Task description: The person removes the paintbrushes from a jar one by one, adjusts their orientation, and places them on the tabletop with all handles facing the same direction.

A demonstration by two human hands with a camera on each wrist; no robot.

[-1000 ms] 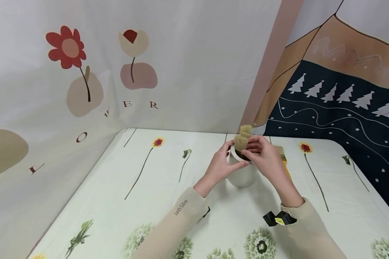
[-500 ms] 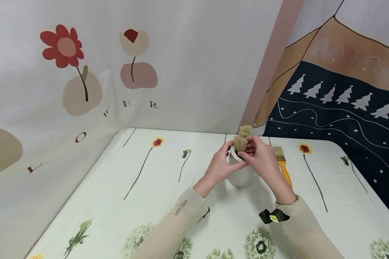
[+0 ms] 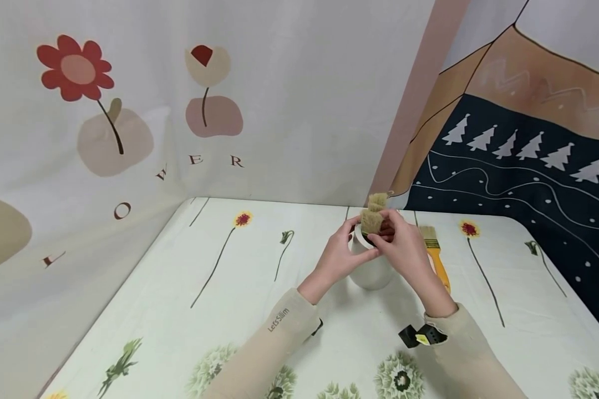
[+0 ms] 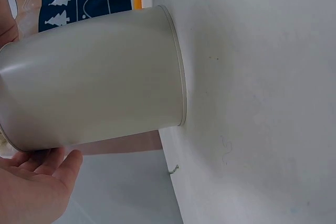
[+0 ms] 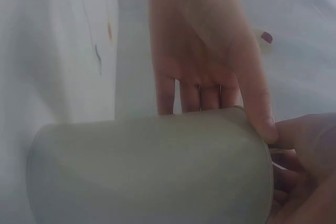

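Note:
A pale grey-white cylindrical pot stands upright on the table. My left hand holds it by the upper side, thumb in front near the rim; the left wrist view shows its smooth wall and fingers beneath the mouth end. Tan bristles of a paintbrush stick up out of the mouth, with another bristle head behind them. My right hand is at the rim, thumb and fingers pinching the nearer brush just below its bristles. The handles are hidden inside the pot.
A flat paintbrush with an orange handle lies on the table right of the pot, partly behind the right wrist. The table wears a flower-printed white cloth. Printed curtains hang along the back and sides.
My right hand has shifted slightly left and now exposes more of the orange-handled paintbrush. The nearer bristles sit about where they were; my left hand keeps its hold on the pot.

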